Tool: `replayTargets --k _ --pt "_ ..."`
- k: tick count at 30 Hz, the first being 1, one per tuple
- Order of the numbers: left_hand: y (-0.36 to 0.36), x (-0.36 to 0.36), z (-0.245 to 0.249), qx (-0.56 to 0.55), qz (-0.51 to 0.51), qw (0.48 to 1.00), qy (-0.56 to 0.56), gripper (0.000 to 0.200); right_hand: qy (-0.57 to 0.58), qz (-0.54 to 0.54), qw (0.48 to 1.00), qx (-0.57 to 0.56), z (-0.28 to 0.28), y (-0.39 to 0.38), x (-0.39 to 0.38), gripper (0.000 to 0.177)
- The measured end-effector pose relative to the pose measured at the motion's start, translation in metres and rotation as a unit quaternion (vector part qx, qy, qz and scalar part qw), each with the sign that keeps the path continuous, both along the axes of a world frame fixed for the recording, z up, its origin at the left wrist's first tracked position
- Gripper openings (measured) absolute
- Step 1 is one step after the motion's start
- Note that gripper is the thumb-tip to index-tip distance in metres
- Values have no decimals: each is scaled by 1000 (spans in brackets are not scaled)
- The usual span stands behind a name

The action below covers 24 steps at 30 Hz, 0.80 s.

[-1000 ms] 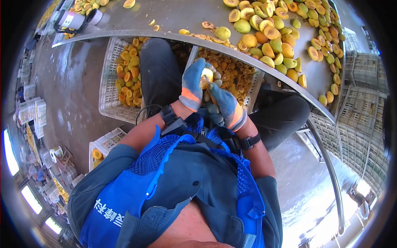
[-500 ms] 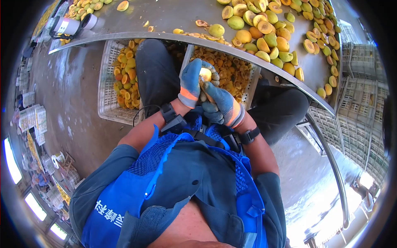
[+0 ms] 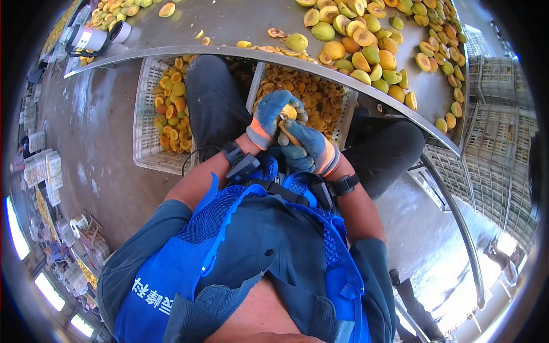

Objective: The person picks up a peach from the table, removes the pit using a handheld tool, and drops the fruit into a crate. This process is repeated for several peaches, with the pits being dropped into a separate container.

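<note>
And it is from the person's head that everything is viewed, through one very wide, round-edged lens, aimed forward and steeply down! The chest (image 3: 260, 228) is caught closest, filling the lower middle; beyond it the left hand (image 3: 270, 111) and right hand (image 3: 309, 142) are framed near the centre. Farther out, the table (image 3: 223, 26) is seen from above, front edge bowed, far edge cropped.

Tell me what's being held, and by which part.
The left grip holds a yellow fruit by its sides; the right grip seems to hold a slim tool by its brown handle.
</note>
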<state>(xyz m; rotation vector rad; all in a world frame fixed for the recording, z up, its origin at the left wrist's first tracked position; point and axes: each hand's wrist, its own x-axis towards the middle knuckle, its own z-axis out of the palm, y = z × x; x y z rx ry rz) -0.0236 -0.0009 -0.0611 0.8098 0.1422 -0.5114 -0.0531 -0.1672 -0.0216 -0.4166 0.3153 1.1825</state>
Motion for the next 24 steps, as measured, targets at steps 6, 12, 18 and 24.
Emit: replayTargets --k 6,12,18,24 --pt "2 4 0 -44 -47 995 -72 41 49 -25 993 105 -4 0 -11 38" --pt "6 11 33 -72 72 992 79 40 3 -4 997 83 -1 -4 -1 39" --pt "134 29 55 376 309 818 -308 22 -431 -14 818 -381 4 2 0 46" --pt "189 61 71 773 255 449 -368 26 -492 248 570 -610 -59 -2 -1 56"
